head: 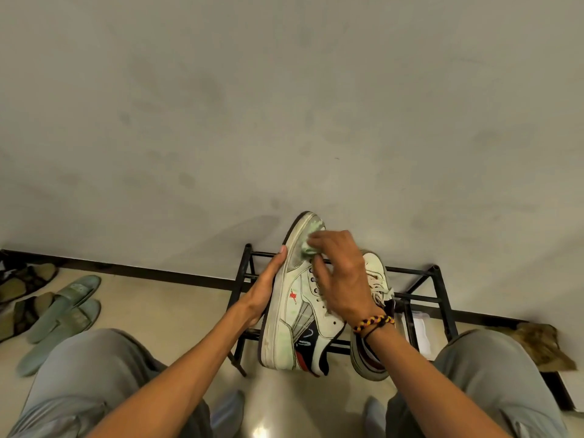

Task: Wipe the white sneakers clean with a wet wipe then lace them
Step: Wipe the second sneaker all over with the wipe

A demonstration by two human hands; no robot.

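A white sneaker (294, 311) with red and navy trim is held up on its side, toe pointing away from me. My left hand (264, 292) lies flat along its sole, fingers straight. My right hand (339, 279) pinches a crumpled wet wipe (308, 248) against the toe cap. The second white sneaker (376, 273) rests on the black metal rack (420, 298) behind my right wrist, its laces loose and partly hidden by my arm.
Green slippers (66, 311) and dark sandals (25, 282) lie on the floor at the left. A brown rag (543, 346) lies at the right by the wall. A pale wall rises behind the rack. My knees in grey trousers frame the bottom.
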